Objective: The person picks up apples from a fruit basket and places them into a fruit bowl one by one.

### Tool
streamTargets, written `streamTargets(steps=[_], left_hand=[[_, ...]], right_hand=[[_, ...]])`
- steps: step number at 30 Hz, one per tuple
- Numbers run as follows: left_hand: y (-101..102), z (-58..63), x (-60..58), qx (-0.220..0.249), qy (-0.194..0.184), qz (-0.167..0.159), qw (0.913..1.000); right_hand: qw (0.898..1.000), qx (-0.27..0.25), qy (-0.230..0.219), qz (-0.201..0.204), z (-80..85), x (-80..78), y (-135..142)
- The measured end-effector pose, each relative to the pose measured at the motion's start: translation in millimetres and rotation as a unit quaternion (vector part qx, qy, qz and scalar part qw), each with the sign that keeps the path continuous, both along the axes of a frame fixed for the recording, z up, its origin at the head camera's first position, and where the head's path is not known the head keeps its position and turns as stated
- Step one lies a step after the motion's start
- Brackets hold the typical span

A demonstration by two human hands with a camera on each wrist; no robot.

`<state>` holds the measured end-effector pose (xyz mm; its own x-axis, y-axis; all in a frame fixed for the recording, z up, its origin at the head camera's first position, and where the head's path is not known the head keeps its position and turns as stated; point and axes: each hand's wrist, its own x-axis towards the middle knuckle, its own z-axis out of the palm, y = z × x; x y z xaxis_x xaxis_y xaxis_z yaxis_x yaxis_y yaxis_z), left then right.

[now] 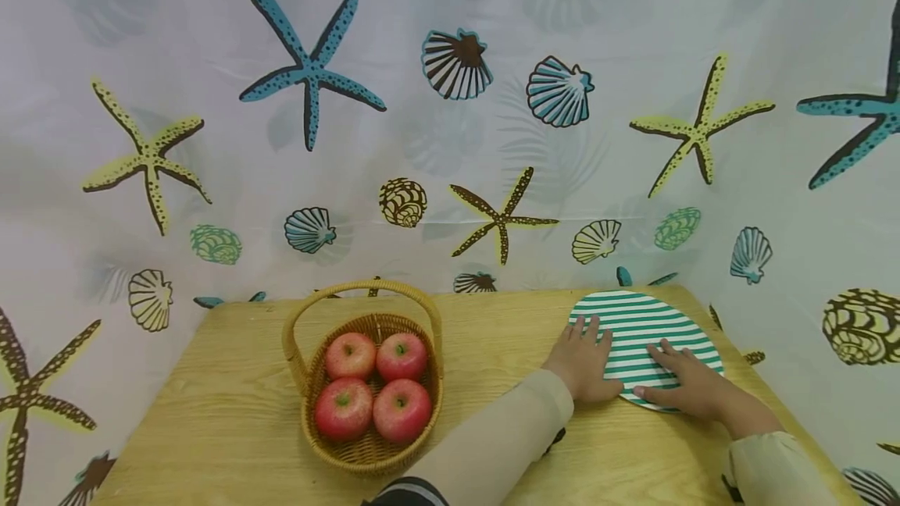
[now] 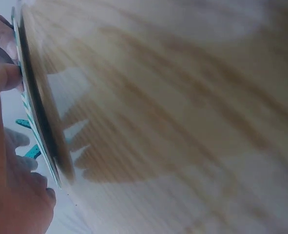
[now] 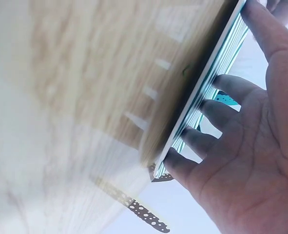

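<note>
From here I see the striped round mat (image 1: pixel 633 334) on the tabletop (image 1: pixel 492 350), far right. The left hand (image 1: pixel 582 361) and right hand (image 1: pixel 692 387) touch it, fingers loose, not gripping. It looks light and stiff; I'd pinch both sides.

The person wears long cream sleeves. The left sleeve (image 1: pixel 492 440), running up from the bottom centre of the head view, is smooth and plain, ending in a cuff (image 1: pixel 562 397) at the wrist; a dark band (image 1: pixel 413 492) with pale stripes crosses it at the bottom edge. A small black piece (image 1: pixel 555 441) shows beneath it. The right sleeve (image 1: pixel 780 467), lower right, looks looser and creased. Both hands are bare.
</note>
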<state>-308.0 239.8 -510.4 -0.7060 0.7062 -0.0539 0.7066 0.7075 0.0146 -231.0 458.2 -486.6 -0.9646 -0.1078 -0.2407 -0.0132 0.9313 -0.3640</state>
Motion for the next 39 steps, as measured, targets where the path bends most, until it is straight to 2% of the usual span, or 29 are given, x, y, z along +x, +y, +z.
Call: streamTargets(steps=[5,8,16,20,24,28,31,33,39], left_hand=[[-6.0,-1.0,4.3,-0.036,-0.001,-0.009,0.9993],[-9.0,1.9,8.1,-0.055,0.006,-0.003,0.9984],[-28.8,21.4,28.9,-0.077,0.005,0.021,0.9968],[-29.6,13.1,26.7,-0.086,0.0,0.038,0.9956],[-36.2,13.6,27.2,-0.074,-0.021,0.055,0.9955],[-52.3,20.6,30.3,-0.061,-0.035,0.066,0.9953],[-62.5,16.8,29.6,-0.066,-0.046,0.085,0.9931],[-69.3,9.4,27.6,-0.064,-0.058,0.101,0.9911],[-94.5,7.0,29.8,-0.045,-0.075,0.132,0.9874]], right_hand=[[1.0,0.003,0.003,0.01,-3.5,-0.1,-1.2],[1.0,0.002,0.004,0.013,-4.5,-0.4,-1.2],[1.0,-0.013,-0.019,0.012,-5.1,2.4,-11.7],[1.0,-0.011,-0.018,0.012,-3.0,3.0,-19.5],[1.0,-0.006,0.0,0.022,-0.3,2.3,-29.2],[0.999,0.002,0.014,0.032,1.6,-1.1,-43.6],[0.999,0.0,0.013,0.038,0.7,-4.5,-55.9],[0.999,-0.005,0.011,0.042,-0.8,-7.5,-65.1],[0.998,-0.006,0.01,0.059,-3.4,-15.0,-90.6]])
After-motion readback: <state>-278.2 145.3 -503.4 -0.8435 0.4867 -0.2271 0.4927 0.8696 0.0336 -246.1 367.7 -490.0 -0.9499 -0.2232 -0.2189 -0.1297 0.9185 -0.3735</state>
